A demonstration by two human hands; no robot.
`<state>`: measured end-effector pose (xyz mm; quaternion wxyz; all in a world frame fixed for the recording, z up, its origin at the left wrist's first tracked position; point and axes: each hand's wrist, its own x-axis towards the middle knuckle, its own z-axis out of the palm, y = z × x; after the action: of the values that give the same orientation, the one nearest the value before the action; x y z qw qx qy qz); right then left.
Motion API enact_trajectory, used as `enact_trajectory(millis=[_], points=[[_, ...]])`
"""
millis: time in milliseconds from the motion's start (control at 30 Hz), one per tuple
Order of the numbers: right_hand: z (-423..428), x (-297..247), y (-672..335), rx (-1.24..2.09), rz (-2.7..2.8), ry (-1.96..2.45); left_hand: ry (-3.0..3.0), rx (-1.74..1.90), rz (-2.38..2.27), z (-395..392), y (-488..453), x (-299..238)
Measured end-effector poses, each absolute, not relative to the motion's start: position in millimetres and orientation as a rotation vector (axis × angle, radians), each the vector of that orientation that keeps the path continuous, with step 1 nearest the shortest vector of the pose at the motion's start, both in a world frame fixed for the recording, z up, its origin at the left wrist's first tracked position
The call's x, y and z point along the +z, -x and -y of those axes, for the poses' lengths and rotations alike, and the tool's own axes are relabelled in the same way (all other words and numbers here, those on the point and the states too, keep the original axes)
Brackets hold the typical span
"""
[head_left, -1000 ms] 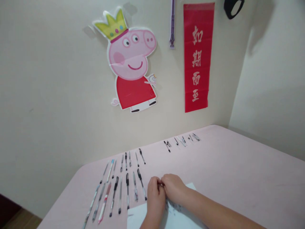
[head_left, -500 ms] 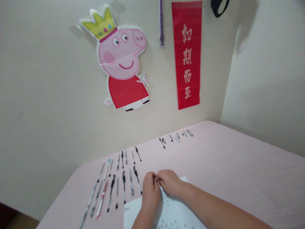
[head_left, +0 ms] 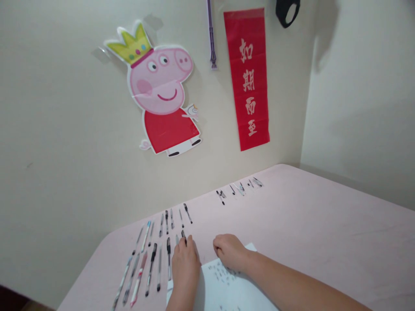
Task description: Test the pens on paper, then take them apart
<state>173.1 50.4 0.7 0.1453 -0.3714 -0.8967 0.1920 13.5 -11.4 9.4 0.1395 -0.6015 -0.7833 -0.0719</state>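
My left hand [head_left: 187, 263] lies low over the right end of the near pen row, palm down with its fingers a little apart. A black-capped pen [head_left: 183, 234] and a clear pen [head_left: 177, 239] stick out past its fingertips, the rest covered by the hand. My right hand [head_left: 231, 250] is closed at the top edge of a white sheet [head_left: 214, 289] with small dark marks. Whatever its curled fingers hold is hidden. Close by on the left lie another black-capped pen [head_left: 169, 257] and a thin clear pen [head_left: 159, 268].
A pink-covered table [head_left: 308, 224] reaches the wall. More pens, including a red-and-white pen [head_left: 139, 278], lie in two rows at the left. Small pen parts [head_left: 240, 188] are laid out along the back edge. A pig cutout [head_left: 167, 95] and a red banner [head_left: 248, 82] hang above.
My hands were together over the sheet's top edge. The left has moved away leftward onto the pens, while the right stays near its place, closed. The view has shifted slightly.
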Motion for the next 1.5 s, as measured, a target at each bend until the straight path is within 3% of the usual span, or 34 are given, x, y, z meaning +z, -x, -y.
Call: enact_trajectory(millis=[300, 833, 933, 1033, 1233, 1367, 1500], points=[[-36, 19, -176, 0.354, 2.63, 1.091, 1.714, -0.089, 2.503, -3, -21, 38], [-21, 23, -169, 0.437, 2.742, 0.974, 1.727, -0.188, 2.634, -13, -22, 35], [-20, 22, -164, 0.445, 2.723, 0.973, 1.814, -0.44, 2.623, -17, -23, 39], [-23, 20, -160, 0.489, 2.685, 0.974, 1.902, -0.932, 2.575, -23, -25, 36], [-45, 5, -161, 0.65, 2.172, 1.098, 1.928, -1.678, 2.468, -28, -36, 17], [-62, -7, -164, 0.921, 1.839, 1.028, 1.94, -1.838, 2.419, -24, -43, 7], [-68, -10, -164, 1.219, 1.57, 0.915, 1.956, -1.766, 2.356, -19, -47, 3]])
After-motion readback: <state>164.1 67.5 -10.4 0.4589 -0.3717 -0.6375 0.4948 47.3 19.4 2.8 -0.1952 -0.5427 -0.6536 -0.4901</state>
